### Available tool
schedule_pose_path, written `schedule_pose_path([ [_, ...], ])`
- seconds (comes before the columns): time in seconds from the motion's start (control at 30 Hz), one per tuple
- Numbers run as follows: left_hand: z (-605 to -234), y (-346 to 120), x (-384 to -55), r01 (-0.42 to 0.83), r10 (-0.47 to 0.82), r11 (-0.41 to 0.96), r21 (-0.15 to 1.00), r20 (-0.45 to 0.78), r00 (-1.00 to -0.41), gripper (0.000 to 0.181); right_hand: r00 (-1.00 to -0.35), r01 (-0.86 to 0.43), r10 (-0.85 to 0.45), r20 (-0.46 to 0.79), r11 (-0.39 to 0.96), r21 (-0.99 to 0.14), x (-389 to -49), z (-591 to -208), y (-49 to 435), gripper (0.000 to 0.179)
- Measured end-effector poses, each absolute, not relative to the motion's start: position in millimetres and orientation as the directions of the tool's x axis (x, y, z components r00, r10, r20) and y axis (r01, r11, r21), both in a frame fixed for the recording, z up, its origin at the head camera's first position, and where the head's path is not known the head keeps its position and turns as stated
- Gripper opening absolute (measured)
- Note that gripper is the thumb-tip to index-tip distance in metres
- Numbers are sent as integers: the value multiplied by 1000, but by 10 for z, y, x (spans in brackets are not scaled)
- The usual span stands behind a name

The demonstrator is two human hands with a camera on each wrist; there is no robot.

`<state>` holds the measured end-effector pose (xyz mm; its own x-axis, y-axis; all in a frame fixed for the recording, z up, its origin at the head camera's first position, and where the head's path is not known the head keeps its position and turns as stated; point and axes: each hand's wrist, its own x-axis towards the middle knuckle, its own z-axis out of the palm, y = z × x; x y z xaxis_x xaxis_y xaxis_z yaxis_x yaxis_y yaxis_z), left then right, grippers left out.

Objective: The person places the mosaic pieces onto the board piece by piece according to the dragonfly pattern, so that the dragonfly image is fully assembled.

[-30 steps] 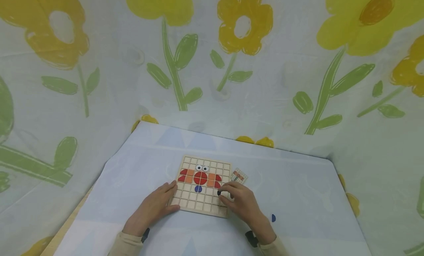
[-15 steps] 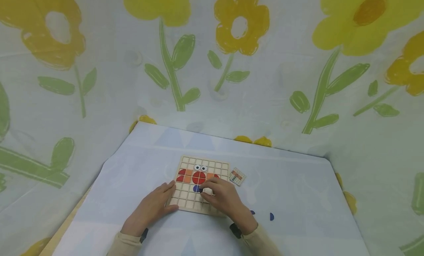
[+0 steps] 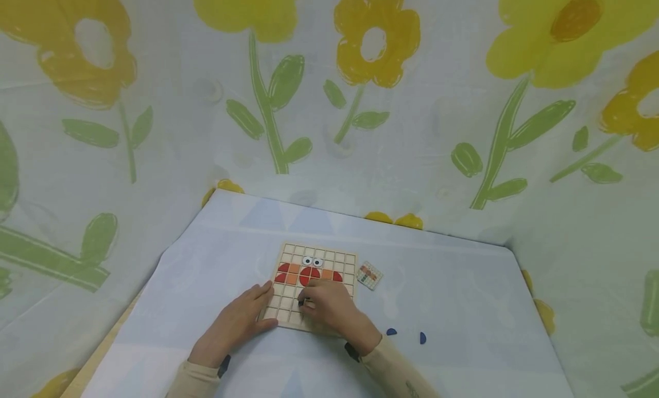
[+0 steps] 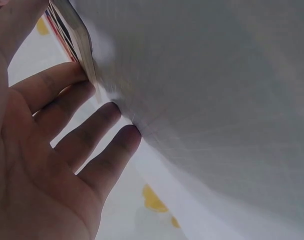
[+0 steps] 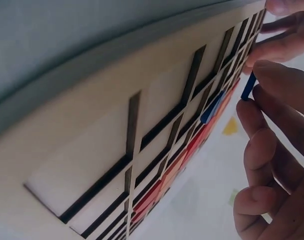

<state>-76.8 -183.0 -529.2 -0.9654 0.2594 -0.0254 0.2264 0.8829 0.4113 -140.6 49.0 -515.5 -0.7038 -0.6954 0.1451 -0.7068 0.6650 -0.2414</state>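
Between right thumb and fingertips, my right hand (image 3: 332, 306) pinches a small blue piece (image 5: 249, 86), seen edge-on in the right wrist view. That hand is over the lower middle of a wooden grid board (image 3: 350, 261). My left hand (image 3: 235, 319) rests against the board's left side, thumb near its front corner, fingers mostly straight along the edge. On the board are a red circle (image 3: 310, 275) made of pieces, orange squares (image 3: 293, 269), red pieces at the sides and two eye pieces (image 3: 307, 261). Blue on the board (image 5: 212, 107) shows in the right wrist view; my right hand hides it in the head view.
To the board's right lies a small pattern card (image 3: 370, 275). Two blue half-round pieces (image 3: 392, 331) lie on the pale tablecloth (image 3: 463, 295) beyond my right forearm. A flower-printed curtain (image 3: 401, 175) stands around the table's back and sides.
My right hand has moved left from the board's right side to its lower middle, carrying the small piece. A second loose blue half-round piece has come into view. My left hand stays at the edge.
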Motion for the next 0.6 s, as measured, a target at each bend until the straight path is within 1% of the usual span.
schedule_pose_path([
  [0.23, -5310, -1843, -780, 238, 270, 879, 413, -21, -963, 79, -681, -729, -724, 111, 658, -188, -1422, -5161, 442, 11],
  [0.6, -5322, -1852, -780, 247, 276, 875, 417, -11, -961, 78, -671, -739, -735, 99, 652, -172, -1422, -5166, 409, 12],
])
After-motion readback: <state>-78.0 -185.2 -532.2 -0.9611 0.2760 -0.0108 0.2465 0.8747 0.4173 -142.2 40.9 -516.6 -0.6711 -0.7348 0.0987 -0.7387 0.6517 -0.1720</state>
